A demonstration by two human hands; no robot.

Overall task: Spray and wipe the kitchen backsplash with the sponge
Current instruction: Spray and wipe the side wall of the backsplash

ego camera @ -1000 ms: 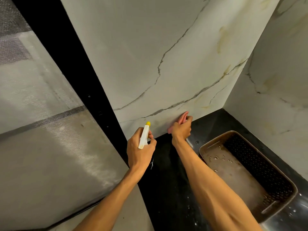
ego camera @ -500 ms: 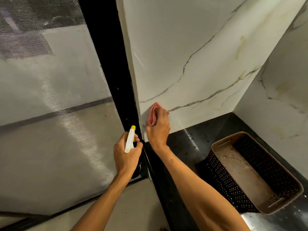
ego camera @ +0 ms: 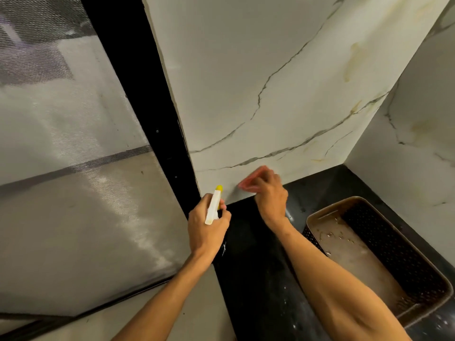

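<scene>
Right hand [ego camera: 269, 195] has slid the sponge [ego camera: 251, 179] right and down along the backsplash [ego camera: 246, 94], gripping it. Left hand [ego camera: 205, 228] clamps the sprayer [ego camera: 213, 205].

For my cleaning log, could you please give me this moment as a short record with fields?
left hand: grips the spray bottle, yellow nozzle pointing toward the wall
right hand: holds the pink sponge against the backsplash, low, near the countertop
backsplash: pale marble-look panel, dark veins, yellowish marks
countertop: black, speckled with light spots
basket: brown, perforated, on the countertop at right, residue on its floor
</scene>
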